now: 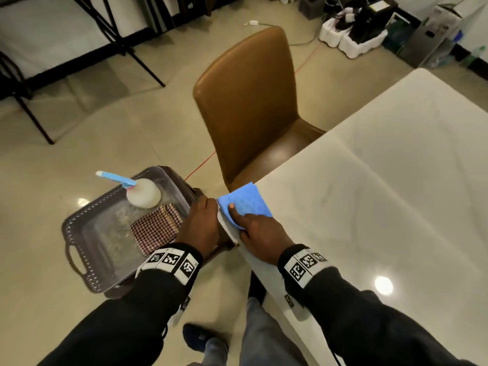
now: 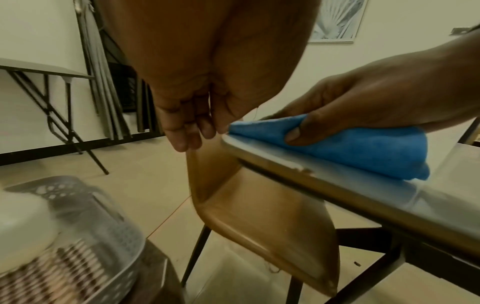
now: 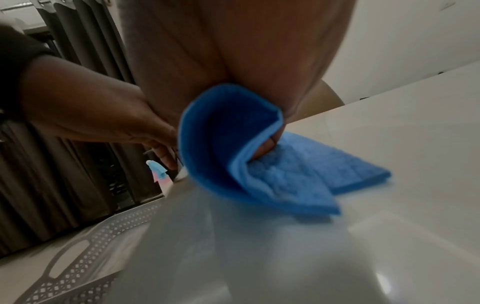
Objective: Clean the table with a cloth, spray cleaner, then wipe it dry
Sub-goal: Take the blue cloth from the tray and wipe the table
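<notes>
The right hand [image 1: 260, 240] grips the folded blue cloth [image 1: 244, 203] at the near left corner of the table [image 1: 383, 196], thumb on top and the soft fabric curling up round the fingers; the left hand [image 1: 200, 225] hangs just off the table's edge, fingers loosely bent and holding nothing, tips touching the cloth's corner; beyond the cloth the smooth, glossy white tabletop runs wide and open; left of the corner a perforated grey basket [image 1: 79, 249] holds a white spray bottle [image 1: 142, 192] and a checked cloth [image 1: 155, 228]; a tan chair [image 1: 248, 101] stands tucked against the table's far edge.
</notes>
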